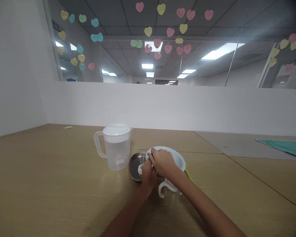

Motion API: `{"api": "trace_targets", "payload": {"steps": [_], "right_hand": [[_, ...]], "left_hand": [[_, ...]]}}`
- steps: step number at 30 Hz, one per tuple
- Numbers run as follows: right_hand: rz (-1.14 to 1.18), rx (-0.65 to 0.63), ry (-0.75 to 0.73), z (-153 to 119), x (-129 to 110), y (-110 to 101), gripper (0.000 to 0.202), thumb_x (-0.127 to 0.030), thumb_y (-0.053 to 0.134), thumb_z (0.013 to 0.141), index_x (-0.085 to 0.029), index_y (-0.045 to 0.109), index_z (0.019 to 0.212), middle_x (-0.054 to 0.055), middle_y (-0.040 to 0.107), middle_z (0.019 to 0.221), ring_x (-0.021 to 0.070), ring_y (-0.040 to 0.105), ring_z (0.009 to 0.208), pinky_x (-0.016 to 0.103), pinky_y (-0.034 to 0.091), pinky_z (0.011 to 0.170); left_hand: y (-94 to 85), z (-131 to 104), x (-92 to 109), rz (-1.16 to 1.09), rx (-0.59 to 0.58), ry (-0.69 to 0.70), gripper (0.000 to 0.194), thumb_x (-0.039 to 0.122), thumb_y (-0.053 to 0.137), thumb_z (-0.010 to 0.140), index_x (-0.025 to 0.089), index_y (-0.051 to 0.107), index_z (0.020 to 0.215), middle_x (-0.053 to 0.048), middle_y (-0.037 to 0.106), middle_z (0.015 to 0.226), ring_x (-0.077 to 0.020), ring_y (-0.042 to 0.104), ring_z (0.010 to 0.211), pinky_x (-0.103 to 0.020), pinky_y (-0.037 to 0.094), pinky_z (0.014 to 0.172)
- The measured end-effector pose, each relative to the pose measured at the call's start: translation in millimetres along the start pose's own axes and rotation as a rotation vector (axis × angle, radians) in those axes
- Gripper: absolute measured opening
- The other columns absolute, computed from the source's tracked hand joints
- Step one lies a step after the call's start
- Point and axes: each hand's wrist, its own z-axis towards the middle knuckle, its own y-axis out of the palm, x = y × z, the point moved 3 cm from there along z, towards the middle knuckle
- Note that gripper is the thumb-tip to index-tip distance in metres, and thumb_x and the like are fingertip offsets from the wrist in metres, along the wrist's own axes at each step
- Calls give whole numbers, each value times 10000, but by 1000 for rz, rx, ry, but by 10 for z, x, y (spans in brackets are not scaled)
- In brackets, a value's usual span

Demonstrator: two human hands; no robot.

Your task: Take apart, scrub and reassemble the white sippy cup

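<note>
On the surface, the jug stands left of the tray, the plate at the tray's right. The left hand and right hand, close together, hide the tray's right part. A hooked piece sits nearer, partly behind the right forearm. The cloth lies far right; the wall rises behind.

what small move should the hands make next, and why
Probably ease the right hand slightly away from the left hand: the two are bunched close together, so anything held between them is hard to see. The right hand also covers part of the white dish from this view.
</note>
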Motion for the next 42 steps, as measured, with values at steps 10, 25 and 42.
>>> {"api": "trace_targets", "payload": {"steps": [10,25,42], "right_hand": [[-55,35,81,-25,200,-106,397,-368,359,923,-126,669,869,167,686,871,235,664,777,286,444,626],[83,280,104,-257,157,-535,427,-283,359,913,-175,647,617,69,656,617,122,537,515,260,176,486],[310,815,214,-418,498,-776,475,-366,409,839,-181,404,402,-25,353,399,80,217,436,241,207,482]], "left_hand": [[52,-20,92,66,-49,78,246,285,387,882,175,587,792,-51,633,796,-173,566,733,-294,442,671],[95,-66,73,234,-53,214,261,252,395,905,177,612,782,-53,635,771,-192,552,775,-321,431,725],[124,-97,29,299,-76,255,252,210,391,918,178,604,787,-56,637,786,-186,551,766,-346,434,747]]}}
